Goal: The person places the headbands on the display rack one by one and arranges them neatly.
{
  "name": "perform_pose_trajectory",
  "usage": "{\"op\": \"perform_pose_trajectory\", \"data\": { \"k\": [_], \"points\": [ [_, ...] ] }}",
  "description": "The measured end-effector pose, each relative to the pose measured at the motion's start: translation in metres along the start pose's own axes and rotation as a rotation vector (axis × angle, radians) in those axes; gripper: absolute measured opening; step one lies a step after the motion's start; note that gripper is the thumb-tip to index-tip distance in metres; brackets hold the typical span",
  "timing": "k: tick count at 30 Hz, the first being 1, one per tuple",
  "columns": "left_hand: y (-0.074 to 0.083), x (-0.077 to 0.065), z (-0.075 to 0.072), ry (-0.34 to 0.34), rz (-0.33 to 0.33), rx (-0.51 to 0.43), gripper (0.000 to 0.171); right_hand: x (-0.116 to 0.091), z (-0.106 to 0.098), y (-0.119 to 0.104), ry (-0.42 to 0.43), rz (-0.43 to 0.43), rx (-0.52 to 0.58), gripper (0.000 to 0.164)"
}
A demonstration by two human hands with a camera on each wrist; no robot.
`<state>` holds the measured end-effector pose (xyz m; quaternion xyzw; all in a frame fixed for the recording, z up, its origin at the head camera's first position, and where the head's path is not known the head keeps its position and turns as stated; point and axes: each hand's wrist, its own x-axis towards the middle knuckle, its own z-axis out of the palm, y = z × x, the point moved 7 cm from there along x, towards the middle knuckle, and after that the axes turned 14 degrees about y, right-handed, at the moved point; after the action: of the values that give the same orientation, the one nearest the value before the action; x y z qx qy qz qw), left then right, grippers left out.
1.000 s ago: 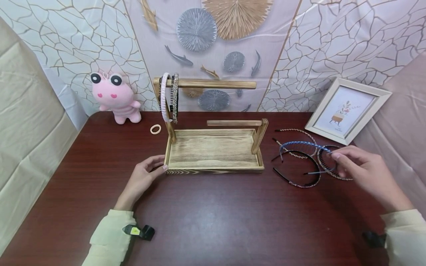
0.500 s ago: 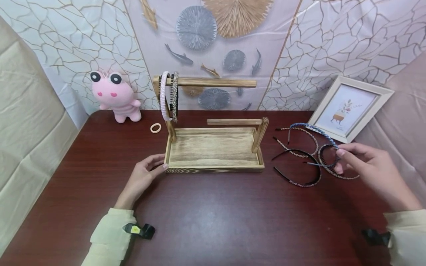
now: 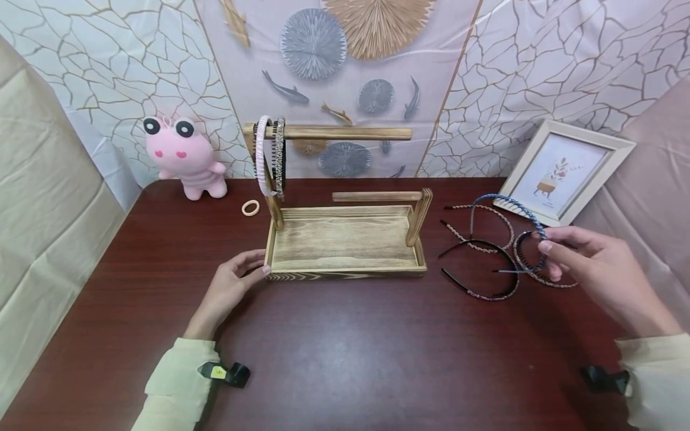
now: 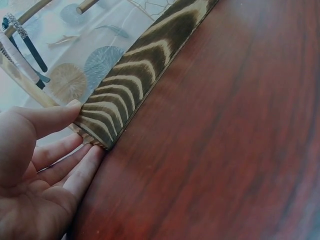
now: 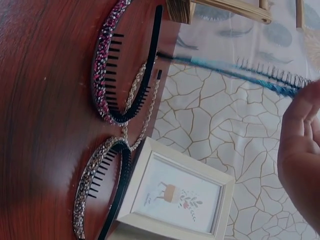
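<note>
At the stand's left front corner, my left hand (image 3: pixel 229 287) holds the wooden headband stand (image 3: pixel 345 239), thumb on the corner and fingers against its end wall. My right hand (image 3: pixel 598 263) pinches a blue headband (image 3: pixel 520 206) with comb teeth, raised above the table at the right; the right wrist view shows one blue arm (image 5: pixel 240 75) of it. A pale lavender headband (image 3: pixel 261 155) and a glittery silver one hang at the left end of the stand's upper bar (image 3: pixel 350 133). Loose below the blue one lie a pink-and-black sparkly headband (image 5: pixel 102 60), a bronze sparkly headband (image 5: pixel 85 185) and a braided gold headband (image 5: pixel 150 110).
Behind the loose headbands a white picture frame (image 3: pixel 563 170) leans at the back right. A pink plush toy (image 3: pixel 185 155) stands at the back left, near a small pale ring (image 3: pixel 250 208). The stand's shorter lower bar (image 3: pixel 377 196) points left from its right post.
The blue headband has swung up and to the right, its arch now tilted higher. My right hand has shifted slightly right and up; my left hand stays on the stand's corner.
</note>
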<state>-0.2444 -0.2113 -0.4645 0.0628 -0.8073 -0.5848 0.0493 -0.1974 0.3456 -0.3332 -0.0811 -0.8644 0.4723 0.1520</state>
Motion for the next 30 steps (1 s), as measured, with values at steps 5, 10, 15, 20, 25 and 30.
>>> {"op": "perform_pose_trajectory", "data": {
  "k": [5, 10, 15, 20, 25, 30],
  "points": [
    [0.0, 0.0, 0.0, -0.003, -0.001, -0.005, 0.049, 0.002, 0.003, -0.003, 0.012, 0.004, 0.126, 0.011],
    [0.0, 0.0, 0.0, -0.002, -0.004, -0.007, 0.048, 0.003, 0.008, -0.005, -0.025, 0.036, 0.347, 0.01],
    [0.0, 0.0, 0.0, -0.003, -0.003, -0.013, 0.048, 0.004, 0.013, -0.006, -0.074, 0.057, 0.478, 0.011],
    [0.0, 0.0, 0.0, -0.004, -0.007, -0.014, 0.049, 0.005, 0.017, -0.009, -0.074, 0.061, 0.501, 0.008],
    [-0.001, 0.0, 0.0, -0.002, -0.013, -0.007, 0.05, 0.006, 0.023, -0.015, -0.079, 0.061, 0.488, 0.005],
    [-0.001, -0.001, 0.0, 0.003, -0.017, -0.009, 0.049, 0.012, 0.029, -0.019, -0.057, 0.069, 0.456, 0.006]
  ]
}}
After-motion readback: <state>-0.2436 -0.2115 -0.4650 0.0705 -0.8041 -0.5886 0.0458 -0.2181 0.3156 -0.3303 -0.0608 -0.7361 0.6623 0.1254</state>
